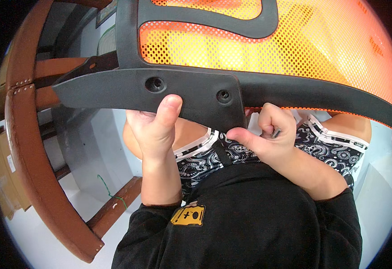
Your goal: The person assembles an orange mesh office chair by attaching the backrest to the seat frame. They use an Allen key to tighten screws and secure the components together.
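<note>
Left hand gripping, thumb upright, right hand with fingers curled

The light was bright, and the orange mesh glowed yellow, with nearly white spots where it was strongest. The left hand and the right hand looked clear and well lit, but the black shirt was so dark that its folds were faint, and grey shade lay behind the brown frame. The corners were all black, and the frame bent like a bow near the left edge.
</note>
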`<state>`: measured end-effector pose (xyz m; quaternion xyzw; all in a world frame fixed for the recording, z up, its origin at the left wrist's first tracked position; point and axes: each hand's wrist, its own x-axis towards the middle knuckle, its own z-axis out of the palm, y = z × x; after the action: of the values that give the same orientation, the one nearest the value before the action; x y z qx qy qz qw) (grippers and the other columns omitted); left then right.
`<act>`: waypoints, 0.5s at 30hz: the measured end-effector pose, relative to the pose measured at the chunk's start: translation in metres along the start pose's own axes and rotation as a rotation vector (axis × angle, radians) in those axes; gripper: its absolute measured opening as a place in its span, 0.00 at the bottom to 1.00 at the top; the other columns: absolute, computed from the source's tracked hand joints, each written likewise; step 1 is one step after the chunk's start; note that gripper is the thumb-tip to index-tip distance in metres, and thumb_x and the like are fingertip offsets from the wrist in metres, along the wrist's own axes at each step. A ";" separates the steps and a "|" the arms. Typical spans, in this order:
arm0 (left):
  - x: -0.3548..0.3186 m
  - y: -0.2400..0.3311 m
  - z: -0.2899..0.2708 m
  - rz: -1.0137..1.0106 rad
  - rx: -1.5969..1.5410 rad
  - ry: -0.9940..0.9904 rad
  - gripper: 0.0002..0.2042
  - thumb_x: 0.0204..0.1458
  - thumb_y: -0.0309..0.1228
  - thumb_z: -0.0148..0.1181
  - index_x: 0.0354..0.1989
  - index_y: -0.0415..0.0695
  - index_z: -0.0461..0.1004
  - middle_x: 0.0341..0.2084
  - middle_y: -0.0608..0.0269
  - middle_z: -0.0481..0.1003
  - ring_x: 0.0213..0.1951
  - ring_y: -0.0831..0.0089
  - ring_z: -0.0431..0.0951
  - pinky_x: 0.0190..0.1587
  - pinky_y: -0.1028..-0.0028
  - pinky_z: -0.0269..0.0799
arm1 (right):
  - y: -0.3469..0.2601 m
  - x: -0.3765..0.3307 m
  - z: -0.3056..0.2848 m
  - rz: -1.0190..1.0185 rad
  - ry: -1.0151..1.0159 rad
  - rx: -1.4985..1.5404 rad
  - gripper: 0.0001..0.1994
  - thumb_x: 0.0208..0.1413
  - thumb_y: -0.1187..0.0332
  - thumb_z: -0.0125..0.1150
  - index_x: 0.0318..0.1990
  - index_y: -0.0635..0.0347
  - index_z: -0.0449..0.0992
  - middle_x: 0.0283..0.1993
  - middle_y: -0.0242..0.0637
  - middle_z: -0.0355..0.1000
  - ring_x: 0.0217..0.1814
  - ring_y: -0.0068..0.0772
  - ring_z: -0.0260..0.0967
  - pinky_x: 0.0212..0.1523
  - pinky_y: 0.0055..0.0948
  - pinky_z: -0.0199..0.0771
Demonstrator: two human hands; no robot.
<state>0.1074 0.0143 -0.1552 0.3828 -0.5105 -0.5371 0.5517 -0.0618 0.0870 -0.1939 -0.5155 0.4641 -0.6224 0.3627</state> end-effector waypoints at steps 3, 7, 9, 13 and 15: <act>-0.001 0.002 0.001 -0.027 0.000 -0.017 0.18 0.40 0.24 0.63 0.40 0.39 0.66 0.32 0.65 0.69 0.33 0.78 0.68 0.37 0.79 0.66 | 0.001 0.000 0.001 -0.009 0.016 0.033 0.27 0.33 0.69 0.74 0.12 0.55 0.51 0.13 0.27 0.51 0.19 0.18 0.60 0.25 0.20 0.66; 0.001 0.000 0.000 0.012 0.012 -0.028 0.18 0.40 0.24 0.63 0.40 0.39 0.66 0.32 0.65 0.69 0.33 0.78 0.69 0.38 0.79 0.66 | 0.000 0.000 -0.001 -0.017 0.007 0.002 0.27 0.34 0.69 0.74 0.12 0.55 0.51 0.12 0.27 0.51 0.21 0.18 0.62 0.26 0.20 0.66; 0.002 0.001 0.003 0.018 0.018 -0.016 0.18 0.40 0.25 0.63 0.41 0.39 0.66 0.33 0.65 0.69 0.33 0.77 0.69 0.38 0.78 0.66 | 0.001 0.000 -0.001 -0.009 0.004 0.008 0.27 0.34 0.69 0.74 0.12 0.55 0.51 0.12 0.27 0.51 0.21 0.18 0.62 0.26 0.20 0.67; 0.001 -0.005 -0.005 0.042 0.070 -0.044 0.25 0.41 0.30 0.63 0.48 0.36 0.61 0.40 0.58 0.68 0.41 0.70 0.71 0.44 0.73 0.68 | 0.000 0.001 0.000 0.009 0.000 0.018 0.27 0.35 0.70 0.73 0.12 0.55 0.51 0.12 0.27 0.50 0.20 0.17 0.61 0.27 0.20 0.67; 0.001 -0.003 -0.002 0.020 0.001 -0.017 0.21 0.40 0.26 0.64 0.43 0.38 0.65 0.36 0.63 0.69 0.37 0.76 0.70 0.42 0.77 0.66 | 0.000 0.001 0.002 0.040 0.006 0.050 0.27 0.35 0.70 0.73 0.12 0.55 0.51 0.12 0.27 0.50 0.19 0.17 0.59 0.27 0.20 0.68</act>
<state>0.1087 0.0126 -0.1587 0.3735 -0.5194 -0.5345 0.5523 -0.0597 0.0862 -0.1932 -0.4949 0.4596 -0.6281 0.3865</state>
